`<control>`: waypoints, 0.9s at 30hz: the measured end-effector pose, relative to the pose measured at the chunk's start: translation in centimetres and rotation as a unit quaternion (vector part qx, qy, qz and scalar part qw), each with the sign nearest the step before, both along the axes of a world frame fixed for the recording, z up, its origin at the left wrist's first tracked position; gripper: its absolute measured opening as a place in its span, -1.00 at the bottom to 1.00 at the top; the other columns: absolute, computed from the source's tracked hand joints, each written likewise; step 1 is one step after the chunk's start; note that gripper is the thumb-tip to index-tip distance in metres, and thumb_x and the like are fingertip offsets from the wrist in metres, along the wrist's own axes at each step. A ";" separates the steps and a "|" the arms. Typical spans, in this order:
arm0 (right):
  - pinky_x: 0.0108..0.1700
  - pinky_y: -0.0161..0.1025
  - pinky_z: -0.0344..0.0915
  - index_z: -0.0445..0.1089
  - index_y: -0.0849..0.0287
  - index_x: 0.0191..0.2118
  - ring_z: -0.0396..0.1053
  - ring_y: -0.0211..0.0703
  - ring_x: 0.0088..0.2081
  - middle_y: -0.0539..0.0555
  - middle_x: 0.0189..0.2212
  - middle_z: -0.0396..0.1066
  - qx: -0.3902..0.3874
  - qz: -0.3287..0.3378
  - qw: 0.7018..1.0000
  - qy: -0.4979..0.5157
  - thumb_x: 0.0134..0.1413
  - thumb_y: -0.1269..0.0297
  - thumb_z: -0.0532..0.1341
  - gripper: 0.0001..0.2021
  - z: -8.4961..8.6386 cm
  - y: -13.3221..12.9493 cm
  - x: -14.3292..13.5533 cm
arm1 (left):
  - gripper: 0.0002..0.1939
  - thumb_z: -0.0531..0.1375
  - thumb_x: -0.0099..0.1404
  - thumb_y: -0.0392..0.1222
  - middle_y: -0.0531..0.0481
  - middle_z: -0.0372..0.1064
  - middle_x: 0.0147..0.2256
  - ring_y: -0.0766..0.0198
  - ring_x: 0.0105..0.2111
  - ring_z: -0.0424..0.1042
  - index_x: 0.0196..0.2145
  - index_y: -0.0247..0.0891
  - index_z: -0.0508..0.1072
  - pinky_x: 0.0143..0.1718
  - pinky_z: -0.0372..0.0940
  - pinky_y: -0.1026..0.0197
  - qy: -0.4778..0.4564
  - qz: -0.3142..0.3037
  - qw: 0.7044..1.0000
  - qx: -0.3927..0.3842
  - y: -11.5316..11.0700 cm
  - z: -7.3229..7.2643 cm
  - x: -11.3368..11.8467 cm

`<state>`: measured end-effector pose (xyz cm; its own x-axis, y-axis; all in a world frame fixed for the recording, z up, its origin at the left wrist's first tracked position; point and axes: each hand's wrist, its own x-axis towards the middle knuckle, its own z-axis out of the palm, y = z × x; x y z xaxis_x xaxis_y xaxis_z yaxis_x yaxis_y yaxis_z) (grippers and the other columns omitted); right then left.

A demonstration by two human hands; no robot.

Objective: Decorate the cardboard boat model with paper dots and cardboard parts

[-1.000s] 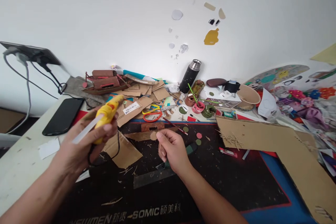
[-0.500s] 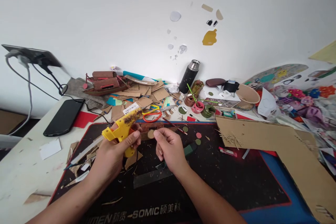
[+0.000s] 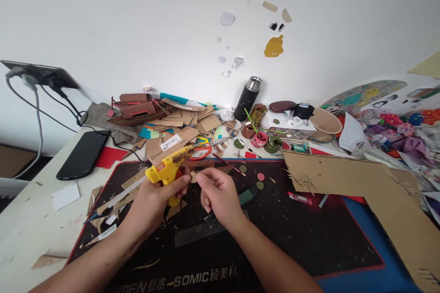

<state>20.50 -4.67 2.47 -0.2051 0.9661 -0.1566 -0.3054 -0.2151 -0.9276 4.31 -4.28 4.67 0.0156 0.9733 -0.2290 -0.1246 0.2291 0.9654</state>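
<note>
My left hand (image 3: 151,199) is wrapped round a yellow hot glue gun (image 3: 167,170), whose stained nozzle points up and to the right. A clear glue stick (image 3: 127,192) sticks out of its back end. Between the thumbs of both hands is a small round cardboard disc (image 3: 194,177). My right hand (image 3: 220,194) pinches this disc from the right, and the left thumb and finger reach its left edge. A brown piece (image 3: 197,164) lies behind the fingers, partly hidden. Green and pink discs (image 3: 260,176) lie right of my right hand.
A black desk mat (image 3: 292,238) covers the front. Cardboard scraps (image 3: 185,119), a brown model boat (image 3: 137,112), paint jars (image 3: 273,144) and a black flask (image 3: 247,98) stand along the wall. Cut cardboard (image 3: 388,206) with several thin sticks lies right; a phone (image 3: 83,154) lies left.
The glue gun has moved right and slightly down with my left hand. The left thumb and finger have come to the disc, which my right hand still pinches.
</note>
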 end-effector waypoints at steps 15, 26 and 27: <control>-0.71 -0.39 -0.11 0.47 0.18 -0.18 -0.08 -0.41 -0.75 -0.26 -0.74 0.19 -0.064 0.124 0.979 0.149 0.07 -0.12 0.54 -0.52 0.4 1.6 0.6 | -0.53 0.54 -0.02 0.19 -0.03 0.50 -0.38 0.18 -0.40 0.40 -0.35 -0.22 0.57 -0.42 0.34 0.20 0.126 -0.117 0.985 0.007 3.5 2.7 -3.3; -0.69 -0.38 -0.19 0.48 0.19 -0.16 -0.15 -0.44 -0.74 -0.27 -0.74 0.16 -0.080 0.149 0.959 0.226 0.03 -0.07 0.58 -0.51 -0.2 2.2 0.1 | -0.55 0.55 -0.03 0.11 0.02 0.45 -0.44 0.28 -0.48 0.33 -0.36 -0.24 0.54 -0.47 0.29 0.25 0.087 -0.149 0.985 0.006 4.9 3.0 -2.9; -0.69 -0.38 -0.21 0.48 0.19 -0.16 -0.15 -0.44 -0.75 -0.27 -0.75 0.16 -0.079 0.144 0.959 0.230 0.04 -0.08 0.58 -0.51 -0.4 2.2 0.3 | -0.55 0.53 0.00 0.14 0.02 0.44 -0.46 0.29 -0.49 0.32 -0.37 -0.25 0.54 -0.48 0.28 0.26 0.074 -0.147 0.986 0.005 5.0 2.9 -2.8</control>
<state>20.79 -2.47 2.10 -0.5432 0.8303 -0.1248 -0.5809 -0.4790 -0.6582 1.47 0.74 7.58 0.2643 0.9341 -0.2401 0.0878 0.2246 0.9705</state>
